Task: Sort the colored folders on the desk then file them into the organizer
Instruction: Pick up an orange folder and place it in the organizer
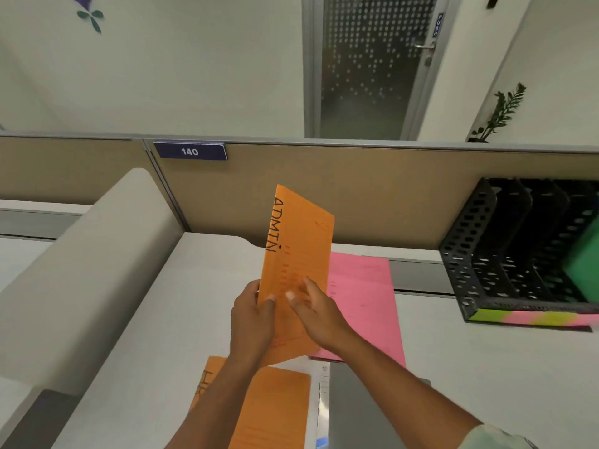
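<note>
Both hands hold one orange folder point(296, 247) up in the air over the tabletop point(486, 367), in the middle of the view. The folder stands nearly upright, tilted a little to the right, w/ the word "ADMIN" written in black along its left edge. The left hand point(251, 319) grips the lower left edge, thumb on the front face & the other fingers hidden behind the sheet. The right hand point(314, 315) is at the lower right part, its bent fingers on the front face, so it also holds the folder; the two thumbs are close to each other. Most of the folder rises above the hands, only a short part goes below them. A pink folder point(366, 303) lies flat on the tabletop just behind & to the right of the hands, partly covered by the orange one. A second orange folder point(275, 409) lies flat under the left forearm, near the bottom edge, w/ black letters which I cannot read fully. The black organizer point(479, 254) stands at the right side against the partition point(372, 196), well apart from the hands; a green folder point(583, 264) already stands in one of its slots, but which slot I cannot tell.
</note>
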`<state>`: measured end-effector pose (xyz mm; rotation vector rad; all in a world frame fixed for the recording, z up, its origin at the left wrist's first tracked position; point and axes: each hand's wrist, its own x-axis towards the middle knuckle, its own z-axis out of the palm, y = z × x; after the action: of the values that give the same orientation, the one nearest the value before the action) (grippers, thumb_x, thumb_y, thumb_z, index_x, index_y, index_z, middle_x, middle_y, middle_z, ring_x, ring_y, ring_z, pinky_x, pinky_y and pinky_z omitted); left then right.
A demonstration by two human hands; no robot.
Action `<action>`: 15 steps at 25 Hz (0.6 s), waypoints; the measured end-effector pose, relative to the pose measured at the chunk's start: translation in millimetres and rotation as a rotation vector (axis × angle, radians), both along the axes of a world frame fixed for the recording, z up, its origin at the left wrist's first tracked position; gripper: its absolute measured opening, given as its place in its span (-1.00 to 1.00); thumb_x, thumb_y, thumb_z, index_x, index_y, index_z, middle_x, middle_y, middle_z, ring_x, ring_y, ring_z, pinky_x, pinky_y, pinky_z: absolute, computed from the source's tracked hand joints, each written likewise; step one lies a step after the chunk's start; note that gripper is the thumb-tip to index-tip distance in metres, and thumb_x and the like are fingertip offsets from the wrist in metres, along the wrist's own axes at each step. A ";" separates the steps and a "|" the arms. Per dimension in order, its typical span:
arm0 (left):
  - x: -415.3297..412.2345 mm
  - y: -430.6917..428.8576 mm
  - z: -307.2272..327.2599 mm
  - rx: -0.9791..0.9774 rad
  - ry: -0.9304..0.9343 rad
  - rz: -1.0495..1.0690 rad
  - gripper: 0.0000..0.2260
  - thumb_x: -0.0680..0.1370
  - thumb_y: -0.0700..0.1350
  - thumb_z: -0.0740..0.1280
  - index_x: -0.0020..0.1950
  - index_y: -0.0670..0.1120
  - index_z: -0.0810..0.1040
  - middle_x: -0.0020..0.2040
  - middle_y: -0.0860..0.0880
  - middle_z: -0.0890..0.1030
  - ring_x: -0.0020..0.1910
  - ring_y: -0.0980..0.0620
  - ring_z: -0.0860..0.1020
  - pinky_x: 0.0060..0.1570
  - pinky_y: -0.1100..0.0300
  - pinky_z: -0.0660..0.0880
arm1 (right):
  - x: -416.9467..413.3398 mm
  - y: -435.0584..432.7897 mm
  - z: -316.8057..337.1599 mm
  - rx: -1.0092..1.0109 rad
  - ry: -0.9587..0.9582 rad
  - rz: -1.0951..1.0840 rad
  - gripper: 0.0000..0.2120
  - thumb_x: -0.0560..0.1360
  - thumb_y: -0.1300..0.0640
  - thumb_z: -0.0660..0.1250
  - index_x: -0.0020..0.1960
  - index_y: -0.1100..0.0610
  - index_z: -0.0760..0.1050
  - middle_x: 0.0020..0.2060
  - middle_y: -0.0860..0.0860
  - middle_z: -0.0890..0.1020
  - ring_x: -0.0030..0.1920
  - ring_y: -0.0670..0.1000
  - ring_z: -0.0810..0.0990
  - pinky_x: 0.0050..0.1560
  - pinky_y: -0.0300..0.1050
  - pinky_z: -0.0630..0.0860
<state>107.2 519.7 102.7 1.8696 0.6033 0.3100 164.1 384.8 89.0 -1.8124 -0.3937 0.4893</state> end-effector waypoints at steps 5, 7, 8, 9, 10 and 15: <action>-19.9 -88.6 -2.9 -0.013 -0.079 -0.109 -0.80 0.73 -0.03 0.24 0.33 0.09 0.54 0.16 0.17 0.64 0.08 0.13 0.65 0.09 0.23 0.60 | -10.0 -61.7 26.7 0.036 -0.019 -0.090 -0.60 0.61 -0.31 0.19 0.41 -0.28 0.31 0.24 -0.41 0.49 0.29 -0.18 0.52 0.25 -0.16 0.48; -26.2 -120.7 -0.5 -0.002 -0.099 -0.172 -0.83 0.72 -0.09 0.26 0.29 0.10 0.52 0.14 0.22 0.63 0.10 0.18 0.64 0.11 0.27 0.61 | -14.1 -90.3 38.3 0.061 -0.032 -0.115 -0.63 0.58 -0.31 0.24 0.36 -0.32 0.33 0.15 -0.48 0.54 0.23 -0.22 0.57 0.26 -0.10 0.55; -29.3 -136.6 -0.4 0.012 -0.105 -0.209 -0.83 0.72 -0.12 0.28 0.26 0.10 0.51 0.12 0.24 0.63 0.10 0.19 0.64 0.12 0.30 0.60 | -15.9 -104.9 43.3 0.080 -0.036 -0.131 -0.65 0.57 -0.30 0.27 0.33 -0.34 0.35 0.09 -0.49 0.57 0.19 -0.22 0.60 0.25 -0.04 0.59; -32.4 -152.7 -0.8 0.035 -0.102 -0.241 -0.82 0.71 -0.15 0.29 0.25 0.10 0.50 0.10 0.24 0.63 0.09 0.19 0.65 0.11 0.33 0.59 | -17.1 -119.5 48.1 0.091 -0.043 -0.151 -0.68 0.55 -0.29 0.30 0.28 -0.35 0.38 0.05 -0.47 0.59 0.16 -0.19 0.63 0.22 0.01 0.61; -35.3 -169.6 -0.9 0.060 -0.098 -0.264 -0.81 0.70 -0.18 0.30 0.24 0.10 0.49 0.08 0.24 0.64 0.07 0.19 0.65 0.09 0.36 0.59 | -18.6 -134.2 54.0 0.094 -0.062 -0.174 -0.72 0.54 -0.29 0.32 0.22 -0.35 0.41 0.03 -0.42 0.61 0.12 -0.15 0.65 0.19 0.05 0.63; -44.5 -257.6 -6.1 0.122 -0.083 -0.365 -0.67 0.67 -0.26 0.33 0.30 0.13 0.42 -0.01 0.28 0.61 -0.05 0.19 0.64 -0.17 0.53 0.50 | -17.7 -217.7 88.4 -0.056 -0.289 -0.334 -0.67 0.56 -0.31 0.27 0.07 -0.06 0.42 -0.14 0.09 0.58 -0.18 0.05 0.60 -0.07 0.15 0.63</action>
<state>62.7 262.1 96.5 2.0296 0.1828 0.1853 146.4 167.1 177.4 -1.9615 -0.2661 0.0061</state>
